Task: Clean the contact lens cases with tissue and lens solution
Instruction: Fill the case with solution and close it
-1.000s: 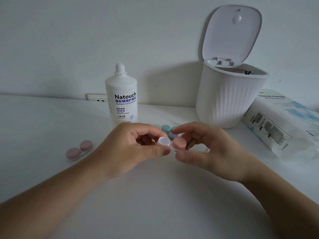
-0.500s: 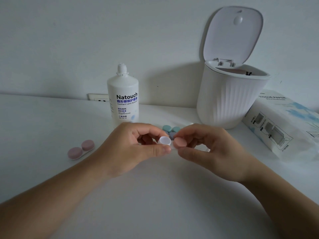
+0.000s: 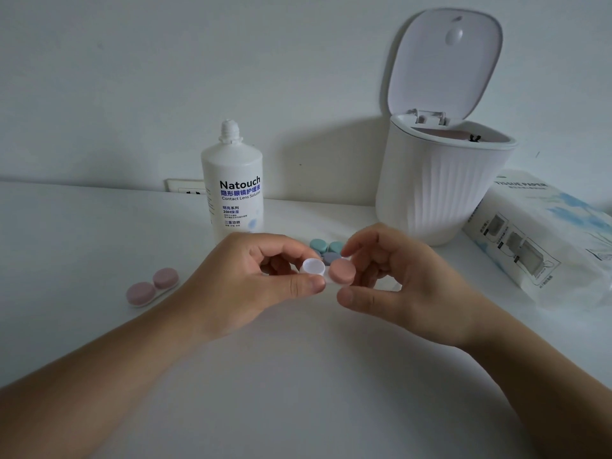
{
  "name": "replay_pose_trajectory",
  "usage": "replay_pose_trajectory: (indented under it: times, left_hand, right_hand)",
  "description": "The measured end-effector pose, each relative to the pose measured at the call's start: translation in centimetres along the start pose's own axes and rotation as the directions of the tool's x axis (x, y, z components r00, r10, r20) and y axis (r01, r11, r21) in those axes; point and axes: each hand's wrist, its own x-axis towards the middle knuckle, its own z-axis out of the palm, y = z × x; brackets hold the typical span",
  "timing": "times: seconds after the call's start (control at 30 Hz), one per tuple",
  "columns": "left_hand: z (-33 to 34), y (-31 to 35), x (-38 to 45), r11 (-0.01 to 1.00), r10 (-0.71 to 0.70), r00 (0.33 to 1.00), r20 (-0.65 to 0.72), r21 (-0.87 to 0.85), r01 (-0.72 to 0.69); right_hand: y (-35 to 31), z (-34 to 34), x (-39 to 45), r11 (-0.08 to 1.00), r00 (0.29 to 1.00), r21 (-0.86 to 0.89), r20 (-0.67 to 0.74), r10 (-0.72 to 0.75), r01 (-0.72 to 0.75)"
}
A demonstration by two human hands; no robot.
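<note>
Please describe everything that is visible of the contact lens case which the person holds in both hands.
The held contact lens case looks like white plastic with two round wells side by side. The left well is open, with no cap, showing a pale rim. The right well carries a pink cap. The case is held above the table, tilted toward the camera. The left hand pinches the open end between thumb and fingers; the right hand has its fingers around the pink cap.

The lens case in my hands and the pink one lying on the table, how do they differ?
The held lens case is pinched above the table by the left hand; the pink lens case lies untouched. The held one shows one white open well and one pink cap; the other has both caps on. Both are twin-well cases.
</note>
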Motion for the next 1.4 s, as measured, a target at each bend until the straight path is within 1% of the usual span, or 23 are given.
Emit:
replay_pose_trajectory:
  times: [0.1, 0.23, 0.43, 0.6, 0.73, 0.87, 0.97, 1.1, 1.33, 1.4]
  left_hand:
    - [-0.05, -0.12, 0.00, 1.000, 0.005, 1.000, 0.002, -0.002, -0.005]
    - [0.04, -0.12, 0.00, 1.000, 0.013, 1.000, 0.011, 0.012, -0.014]
    - [-0.03, -0.11, -0.06, 1.000, 0.010, 1.000, 0.003, -0.009, -0.010]
    - [-0.02, -0.09, -0.07, 1.000, 0.004, 1.000, 0.003, -0.003, -0.004]
    - [-0.07, -0.12, -0.09, 1.000, 0.004, 1.000, 0.002, 0.000, -0.004]
    - [-0.03, -0.18, -0.06, 1.000, 0.008, 1.000, 0.000, 0.002, -0.008]
    - [-0.05, -0.23, 0.01, 1.000, 0.015, 1.000, 0.002, 0.004, -0.015]
    - [-0.07, -0.26, -0.05, 1.000, 0.028, 1.000, 0.004, 0.006, -0.028]
    - [-0.19, -0.32, -0.12, 0.996, 0.058, 0.998, 0.000, 0.065, -0.058]
    - [-0.27, -0.26, -0.17, 0.991, 0.084, 0.996, -0.007, 0.107, -0.083]
  right_hand:
    - [0.02, 0.04, -0.13, 1.000, 1.000, -0.016, 0.012, -0.022, 0.022]
    - [-0.05, 0.20, -0.01, 1.000, 1.000, 0.014, -0.023, -0.003, 0.004]
    - [-0.13, 0.14, -0.15, 0.997, 1.000, 0.083, -0.005, -0.011, 0.012]
    - [-0.10, 0.06, -0.05, 1.000, 0.999, 0.021, -0.053, -0.006, 0.007]
    - [0.00, 0.15, -0.21, 0.999, 1.000, 0.034, -0.022, -0.020, 0.021]
    - [0.15, 0.32, -0.03, 1.000, 0.999, 0.017, -0.048, -0.022, 0.023]
    - [0.07, 0.11, -0.06, 0.999, 0.999, 0.039, -0.034, -0.009, 0.010]
    - [0.28, 0.39, -0.12, 0.999, 0.999, 0.027, -0.028, -0.040, 0.041]
    - [0.38, 0.34, -0.11, 0.999, 0.999, 0.013, -0.030, -0.040, 0.040]
    - [0.40, 0.30, -0.12, 0.999, 0.999, 0.005, -0.023, -0.041, 0.041]
